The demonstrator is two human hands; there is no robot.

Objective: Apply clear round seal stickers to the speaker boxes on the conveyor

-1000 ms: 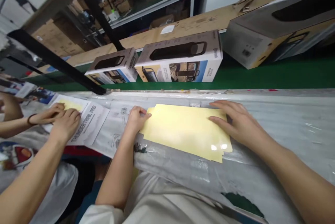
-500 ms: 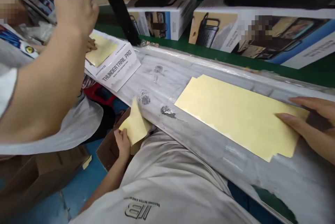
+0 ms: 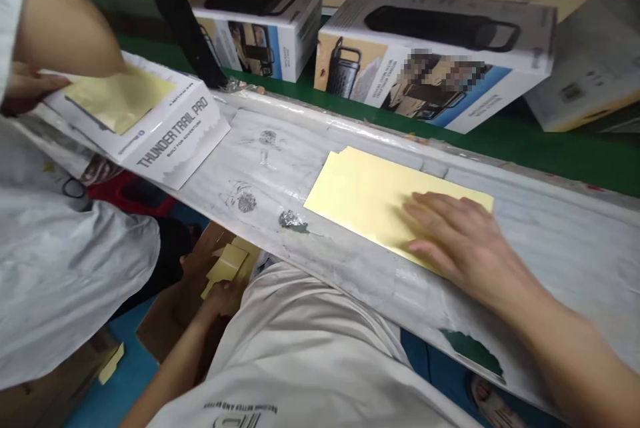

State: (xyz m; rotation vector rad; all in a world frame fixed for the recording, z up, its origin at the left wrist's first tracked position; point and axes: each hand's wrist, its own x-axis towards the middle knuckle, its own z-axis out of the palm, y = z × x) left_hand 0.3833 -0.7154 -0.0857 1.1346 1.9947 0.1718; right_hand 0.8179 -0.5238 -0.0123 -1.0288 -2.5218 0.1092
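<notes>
My right hand (image 3: pixel 450 231) lies on a pale yellow paper sheet (image 3: pixel 360 181) with notched corners, fingers stretched out over its right part. The sheet rests flat on the worn white bench (image 3: pixel 350 248). Low on the left, my left hand (image 3: pixel 219 298) reaches into an open cardboard box (image 3: pixel 173 311) beside my lap. It is at the lower edge of a folded yellow paper piece (image 3: pixel 230 263). Its fingers are partly hidden and blurred, so whether they grip the paper is unclear.
On the left a co-worker's arm (image 3: pixel 65 21) reaches over a white "Thunder Trail Pro" carton (image 3: pixel 185 141) with a yellow sheet (image 3: pixel 145 91) on top. Printed product cartons (image 3: pixel 425 68) stand along the green strip behind the bench. A black post (image 3: pixel 175 21) rises at the back left.
My right hand has moved from the sheet's right end farther onto it. My left hand has lowered into the cardboard box with the yellow paper. The view has turned right.
</notes>
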